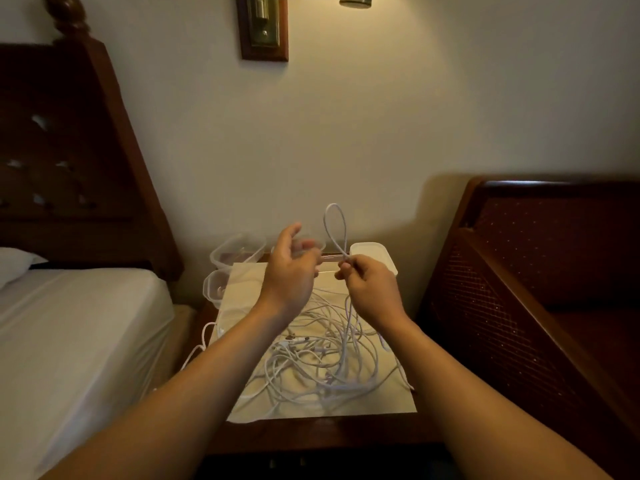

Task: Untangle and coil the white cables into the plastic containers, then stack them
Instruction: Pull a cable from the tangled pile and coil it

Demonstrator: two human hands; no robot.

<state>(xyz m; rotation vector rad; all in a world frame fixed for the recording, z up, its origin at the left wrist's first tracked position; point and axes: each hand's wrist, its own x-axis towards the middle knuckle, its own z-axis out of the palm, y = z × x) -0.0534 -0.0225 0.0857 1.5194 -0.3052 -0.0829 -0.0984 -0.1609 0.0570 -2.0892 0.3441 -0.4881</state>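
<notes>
A tangle of white cables (322,362) lies on a pale cloth (242,282) spread over a dark wooden nightstand. My right hand (370,292) pinches one white cable, and a loop of it (335,226) stands up above the fingers. My left hand (291,271) is raised beside it with blurred, loosely spread fingers and grips nothing I can see. Clear plastic containers stand at the back: two on the left (235,249) (213,287) and one with a white top on the right (372,254).
A bed with a white sheet (69,341) and a dark headboard (62,150) is on the left. A dark wooden chair or bench (540,271) stands on the right. The wall (311,133) with a lamp is behind the nightstand (311,434).
</notes>
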